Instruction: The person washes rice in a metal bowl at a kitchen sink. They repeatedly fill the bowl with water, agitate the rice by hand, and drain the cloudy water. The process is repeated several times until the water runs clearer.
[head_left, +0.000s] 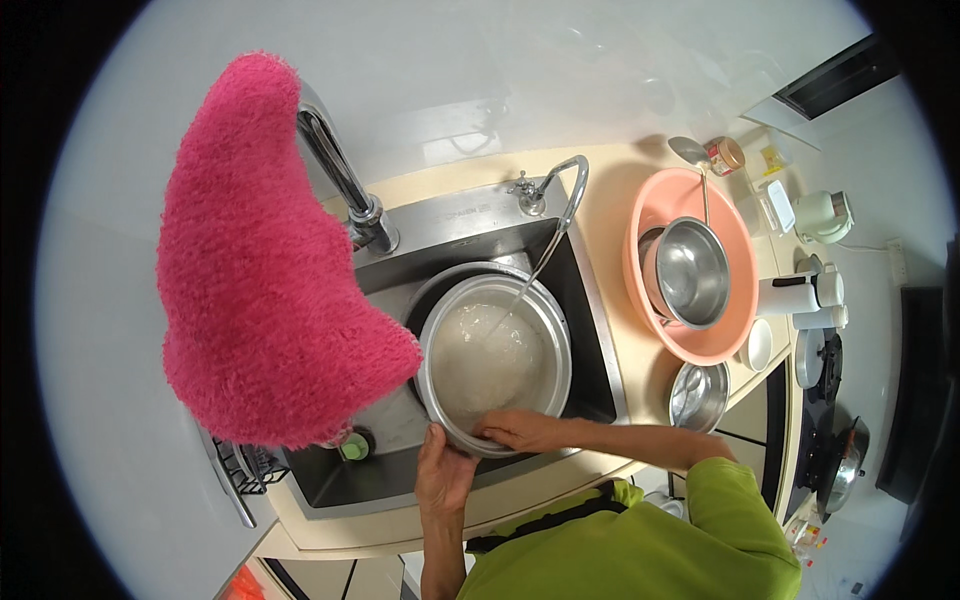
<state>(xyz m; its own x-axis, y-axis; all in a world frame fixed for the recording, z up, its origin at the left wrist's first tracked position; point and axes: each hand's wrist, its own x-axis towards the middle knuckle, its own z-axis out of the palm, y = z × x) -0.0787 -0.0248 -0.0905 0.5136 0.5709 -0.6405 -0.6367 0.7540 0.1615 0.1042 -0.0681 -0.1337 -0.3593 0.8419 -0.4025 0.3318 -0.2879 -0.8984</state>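
Note:
A round metal pot holds cloudy whitish water and sits tilted over a larger round vessel in the stainless steel sink. My left hand grips the pot's near rim, thumb on top. Over that same rim, just to the right, my right hand reaches into the pot; its fingertips are partly hidden at the water. A thin stream runs into the pot from a slim gooseneck tap. What lies beneath the cloudy surface cannot be made out.
A fluffy pink cloth hangs by the main faucet, covering much of the left side. Right of the sink stand a peach plastic basin holding a steel bowl, and another steel bowl. A green-capped bottle is at the sink's left.

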